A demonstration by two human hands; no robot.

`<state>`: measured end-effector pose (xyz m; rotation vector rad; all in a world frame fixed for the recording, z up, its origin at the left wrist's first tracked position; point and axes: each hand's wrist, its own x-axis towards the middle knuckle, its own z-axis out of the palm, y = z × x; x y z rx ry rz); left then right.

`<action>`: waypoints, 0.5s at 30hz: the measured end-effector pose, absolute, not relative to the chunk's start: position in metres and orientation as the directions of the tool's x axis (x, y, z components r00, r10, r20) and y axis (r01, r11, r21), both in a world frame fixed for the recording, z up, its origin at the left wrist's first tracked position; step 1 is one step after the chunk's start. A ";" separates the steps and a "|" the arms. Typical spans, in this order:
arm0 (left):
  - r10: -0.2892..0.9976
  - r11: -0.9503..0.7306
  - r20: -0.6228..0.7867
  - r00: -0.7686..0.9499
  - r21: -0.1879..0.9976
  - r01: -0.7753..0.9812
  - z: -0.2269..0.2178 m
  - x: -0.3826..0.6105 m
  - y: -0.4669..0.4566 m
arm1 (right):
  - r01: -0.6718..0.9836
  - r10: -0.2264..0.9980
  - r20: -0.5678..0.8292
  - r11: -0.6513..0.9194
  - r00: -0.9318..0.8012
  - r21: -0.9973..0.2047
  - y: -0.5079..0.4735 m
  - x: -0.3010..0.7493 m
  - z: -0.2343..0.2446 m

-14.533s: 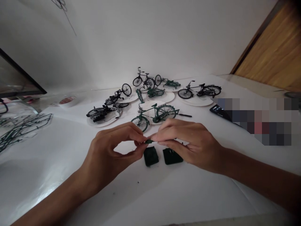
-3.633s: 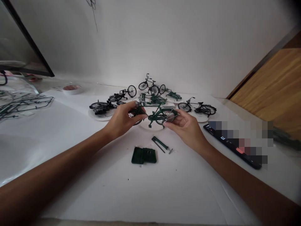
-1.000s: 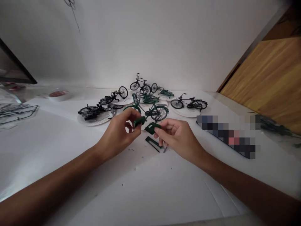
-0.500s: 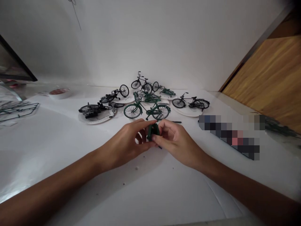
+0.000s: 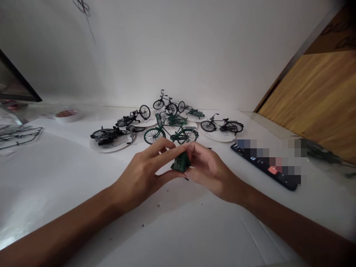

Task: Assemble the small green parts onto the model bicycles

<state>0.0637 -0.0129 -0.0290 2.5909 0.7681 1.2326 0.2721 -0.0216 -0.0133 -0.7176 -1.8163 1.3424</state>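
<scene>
A small dark green plastic part (image 5: 180,163), box-like in shape, is pinched between both hands above the white table. My left hand (image 5: 144,168) grips it from the left, thumb below and fingers on top. From the right, my right hand (image 5: 208,168) closes its thumb and fingertips on the same part, hiding some of it. Just behind the hands a green model bicycle (image 5: 167,135) stands upright, its lower edge partly covered by my fingers. A small dark piece (image 5: 187,178) shows just under the fingertips.
Paper plates hold black model bicycles (image 5: 111,135) at the left, and a black model bicycle (image 5: 222,125) stands on a plate (image 5: 219,138) at the right. A phone (image 5: 264,167) lies right of my hands. A green frame of parts (image 5: 22,135) and a bowl (image 5: 67,115) are at the left.
The green part has been turned in my fingers, so a broader face shows. My left fingers now reach further over its top. The whole view has shifted slightly.
</scene>
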 end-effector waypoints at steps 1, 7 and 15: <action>0.507 -0.857 0.703 0.499 0.349 0.379 -0.029 0.064 -0.012 | -0.031 0.782 0.237 0.268 -0.576 -0.963 -0.021 0.272 -0.013; 0.467 -0.858 0.767 0.440 0.273 0.435 -0.027 0.062 -0.008 | 0.022 0.891 0.106 0.129 -0.442 -0.991 -0.015 0.267 -0.022; 0.421 -0.849 0.751 0.508 0.129 0.512 -0.023 0.061 -0.010 | -0.073 0.896 0.067 0.039 -0.439 -0.997 -0.009 0.269 -0.030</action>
